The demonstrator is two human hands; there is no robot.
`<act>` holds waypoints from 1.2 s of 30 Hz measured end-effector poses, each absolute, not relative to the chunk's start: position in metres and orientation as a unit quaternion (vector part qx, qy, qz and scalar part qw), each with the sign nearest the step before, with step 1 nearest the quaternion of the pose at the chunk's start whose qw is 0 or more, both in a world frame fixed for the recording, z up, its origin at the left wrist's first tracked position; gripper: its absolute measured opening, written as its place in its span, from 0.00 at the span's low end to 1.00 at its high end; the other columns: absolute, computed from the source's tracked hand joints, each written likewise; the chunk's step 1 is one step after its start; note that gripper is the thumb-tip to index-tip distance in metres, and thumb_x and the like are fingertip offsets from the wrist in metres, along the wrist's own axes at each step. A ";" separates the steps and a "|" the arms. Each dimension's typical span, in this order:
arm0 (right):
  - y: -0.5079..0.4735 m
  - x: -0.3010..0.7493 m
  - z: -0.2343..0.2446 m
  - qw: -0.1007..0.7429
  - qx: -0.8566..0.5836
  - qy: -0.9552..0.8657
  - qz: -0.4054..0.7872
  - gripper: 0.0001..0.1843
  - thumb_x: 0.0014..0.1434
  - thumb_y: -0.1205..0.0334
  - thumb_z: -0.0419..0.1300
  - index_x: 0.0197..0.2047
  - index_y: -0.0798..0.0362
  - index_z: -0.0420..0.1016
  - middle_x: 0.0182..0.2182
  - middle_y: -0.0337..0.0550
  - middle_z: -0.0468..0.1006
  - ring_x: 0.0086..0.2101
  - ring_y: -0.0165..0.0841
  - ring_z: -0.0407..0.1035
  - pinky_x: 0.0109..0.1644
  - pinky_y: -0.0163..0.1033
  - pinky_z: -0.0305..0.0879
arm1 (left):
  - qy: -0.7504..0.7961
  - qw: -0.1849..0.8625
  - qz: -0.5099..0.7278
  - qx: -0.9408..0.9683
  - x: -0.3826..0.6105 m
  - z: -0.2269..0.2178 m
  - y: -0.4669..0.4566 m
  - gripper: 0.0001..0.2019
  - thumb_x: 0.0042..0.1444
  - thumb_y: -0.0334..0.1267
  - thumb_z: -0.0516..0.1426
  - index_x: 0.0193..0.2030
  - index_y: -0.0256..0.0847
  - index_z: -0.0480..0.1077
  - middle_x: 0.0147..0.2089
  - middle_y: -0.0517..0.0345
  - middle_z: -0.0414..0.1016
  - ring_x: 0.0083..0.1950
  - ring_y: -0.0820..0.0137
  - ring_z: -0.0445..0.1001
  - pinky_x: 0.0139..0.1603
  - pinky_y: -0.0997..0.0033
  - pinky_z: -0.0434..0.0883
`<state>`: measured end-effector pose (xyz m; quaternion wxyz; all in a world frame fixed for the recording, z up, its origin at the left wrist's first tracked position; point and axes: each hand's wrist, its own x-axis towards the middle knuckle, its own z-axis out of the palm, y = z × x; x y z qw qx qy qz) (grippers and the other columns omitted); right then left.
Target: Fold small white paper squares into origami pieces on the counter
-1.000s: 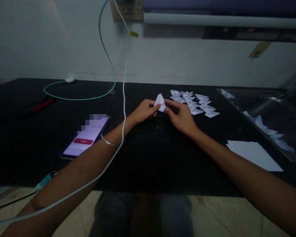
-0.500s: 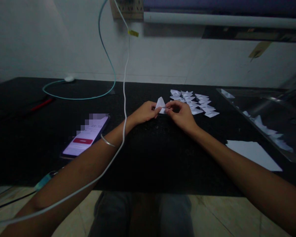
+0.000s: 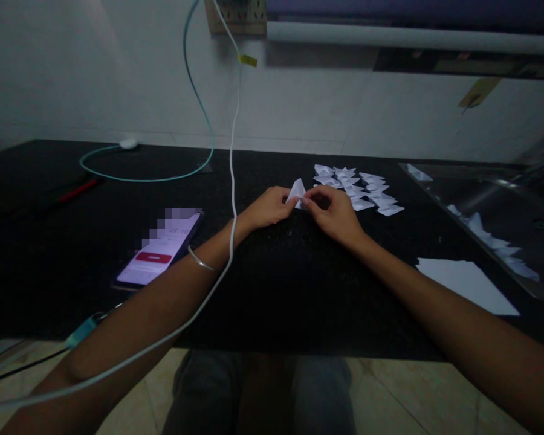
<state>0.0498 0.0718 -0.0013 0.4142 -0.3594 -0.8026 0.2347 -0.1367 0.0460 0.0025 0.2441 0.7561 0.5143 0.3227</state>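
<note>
A small folded white paper point(image 3: 297, 190) with a pointed top is held between both hands above the black tabletop point(image 3: 276, 284). My left hand point(image 3: 272, 205) pinches its left side, thumb on the near face. On the right edge, the thumb and forefinger of my right hand point(image 3: 333, 208) close in a pinch, with the other fingers curled behind. Just past my right hand lie rows of folded white paper boats point(image 3: 344, 181), several in number. A stack of plain white paper point(image 3: 466, 283) rests by my right forearm.
Left of my left forearm lies a lit phone point(image 3: 156, 251). A white cable point(image 3: 232, 181) hangs across my left arm. A teal cord point(image 3: 140, 180) loops at the back left. At the right is a sink point(image 3: 526, 223), with more folded papers point(image 3: 494, 241) along its rim.
My right fingers have shifted slightly on the paper's right edge, and the paper is turned a little. The whole view has moved very slightly. Both hands keep hold.
</note>
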 end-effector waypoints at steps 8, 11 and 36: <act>0.069 0.051 -0.001 0.401 -0.339 -0.819 0.232 0.10 0.62 0.61 0.59 0.41 0.48 0.83 0.39 0.45 0.83 0.40 0.40 0.74 0.48 0.49 0.69 | 0.466 0.235 0.348 0.779 -0.144 -0.009 0.057 0.20 0.69 0.48 0.47 0.37 0.36 0.72 0.31 0.55 0.74 0.32 0.71 0.69 0.34 0.73 0.65; 0.067 0.051 0.000 0.404 -0.327 -0.830 0.203 0.12 0.63 0.62 0.59 0.43 0.47 0.84 0.40 0.46 0.81 0.41 0.40 0.73 0.48 0.49 0.68 | 0.427 0.290 0.376 0.770 -0.145 -0.009 0.059 0.16 0.68 0.45 0.50 0.42 0.36 0.73 0.38 0.52 0.77 0.38 0.69 0.72 0.39 0.73 0.68; 0.061 0.049 0.003 0.409 -0.309 -0.841 0.174 0.18 0.61 0.67 0.55 0.51 0.46 0.79 0.39 0.46 0.72 0.42 0.40 0.67 0.45 0.47 0.66 | 0.440 0.374 0.416 0.702 -0.139 0.001 0.050 0.23 0.68 0.58 0.48 0.30 0.42 0.61 0.22 0.63 0.59 0.22 0.77 0.58 0.23 0.74 0.60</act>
